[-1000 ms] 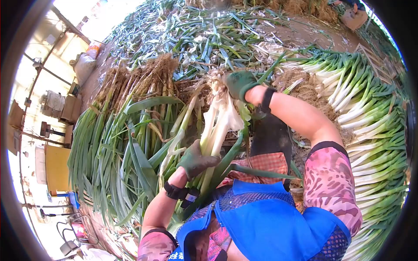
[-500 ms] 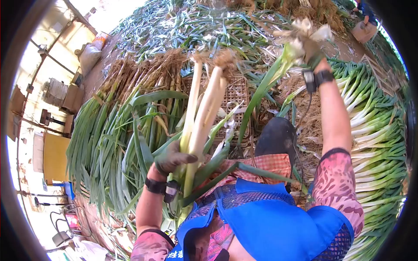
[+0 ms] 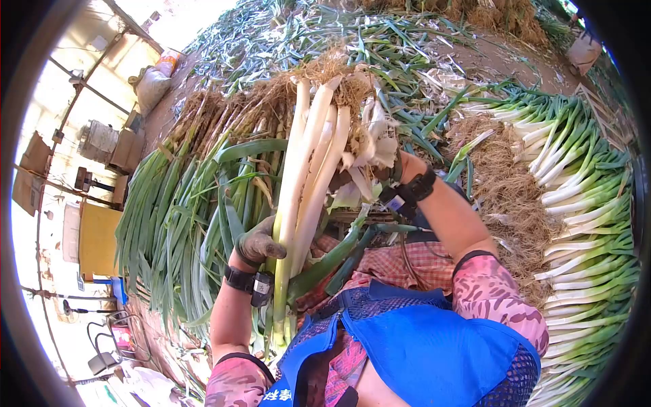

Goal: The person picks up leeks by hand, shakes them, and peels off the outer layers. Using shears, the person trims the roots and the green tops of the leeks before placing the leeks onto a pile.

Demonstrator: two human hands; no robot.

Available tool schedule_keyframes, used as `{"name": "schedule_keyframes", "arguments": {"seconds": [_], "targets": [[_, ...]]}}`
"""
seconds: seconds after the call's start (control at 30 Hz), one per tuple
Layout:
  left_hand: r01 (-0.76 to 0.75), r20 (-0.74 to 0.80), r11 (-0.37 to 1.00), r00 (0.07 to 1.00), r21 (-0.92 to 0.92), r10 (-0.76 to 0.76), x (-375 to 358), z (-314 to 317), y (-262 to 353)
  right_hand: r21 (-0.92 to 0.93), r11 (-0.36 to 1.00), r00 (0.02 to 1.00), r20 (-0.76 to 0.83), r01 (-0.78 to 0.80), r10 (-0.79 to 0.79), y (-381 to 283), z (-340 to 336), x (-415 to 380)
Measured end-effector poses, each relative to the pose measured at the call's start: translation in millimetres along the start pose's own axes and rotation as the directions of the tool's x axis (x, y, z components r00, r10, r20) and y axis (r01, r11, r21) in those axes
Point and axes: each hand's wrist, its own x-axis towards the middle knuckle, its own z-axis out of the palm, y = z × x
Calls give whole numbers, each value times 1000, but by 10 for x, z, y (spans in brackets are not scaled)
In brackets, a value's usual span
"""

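My left hand (image 3: pixel 259 245), in a dark, soiled glove, is closed round several long leeks (image 3: pixel 306 166). They stand nearly upright in front of me, with their brown roots (image 3: pixel 332 71) at the top. Close to their right side is my right hand (image 3: pixel 392 171), gloved and partly hidden. It is closed on torn, pale leek skins (image 3: pixel 377 144), which hang in front of its fingers beside the white stems. Green leaves (image 3: pixel 332 261) trail below the leeks across my checked apron (image 3: pixel 400 264).
Uncleaned leeks (image 3: pixel 169 203) lie heaped on the left, roots away from me. To the right runs a long row of white-stemmed leeks (image 3: pixel 576 224), beside loose cut roots (image 3: pixel 498 183). Leaf scraps (image 3: pixel 271 41) litter the far ground. Sacks (image 3: pixel 152 88) stand by the left wall.
My right hand has come from the upper right in to the leeks, bringing the pale skins. The stems in my left hand have spread, with more of them showing.
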Motion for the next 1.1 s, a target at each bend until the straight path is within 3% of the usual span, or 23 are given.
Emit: {"name": "schedule_keyframes", "arguments": {"seconds": [0.03,0.1,0.17,0.2,0.27,0.33,0.4,0.47,0.57,0.67,0.83,0.87,0.9,0.97,1.03,1.1], "targets": [[15,-18,1000,1000,-18,-15,2,-10,-4,-5,994,993,-22,-114,113,-57,-87,-19],[51,-49,997,997,-54,-54,12,-20,-5,-319,935,983,-139,-156,116,-278,-583,-115],[11,-41,995,999,-94,-15,5,-40,-12,-769,628,958,-256,-121,-129,-612,-1247,-321],[-10,-41,993,999,-118,5,-4,-38,-17,-880,453,930,-277,-144,-242,-778,-1486,-407],[-50,-95,994,995,-97,41,2,148,225,-812,533,900,-391,-240,-190,-945,-1571,-530],[-31,-156,998,988,-57,21,27,64,238,-678,708,940,-336,-198,-58,-905,-1104,-553],[-25,-185,996,983,-82,10,61,30,200,-543,829,990,-94,-137,102,-758,-287,-544],[-16,-219,998,976,-68,1,59,9,176,-484,870,961,189,-89,204,-575,649,-621],[-37,-282,999,959,-4,34,33,30,184,-511,856,885,430,76,178,-267,1837,-796],[-37,-321,998,946,48,50,-73,-22,194,-557,806,921,388,200,40,76,2381,-829],[-138,-349,986,923,98,164,-257,-70,256,-434,887,953,302,156,-19,219,2306,-644],[-131,-362,985,918,108,162,-316,-91,270,-603,798,784,504,19,362,-593,1874,-542],[-139,-370,985,914,102,167,-376,-130,279,-544,833,827,511,100,234,-463,1784,-610],[-158,-395,984,901,83,179,-517,-235,259,-569,807,785,568,156,249,-591,1417,-606],[-192,-441,979,875,65,201,-655,-336,204,-775,609,795,474,171,380,-679,791,-532],[-215,-500,976,843,19,196,-767,-364,192,-892,429,830,127,-145,544,-915,14,-412]]}}
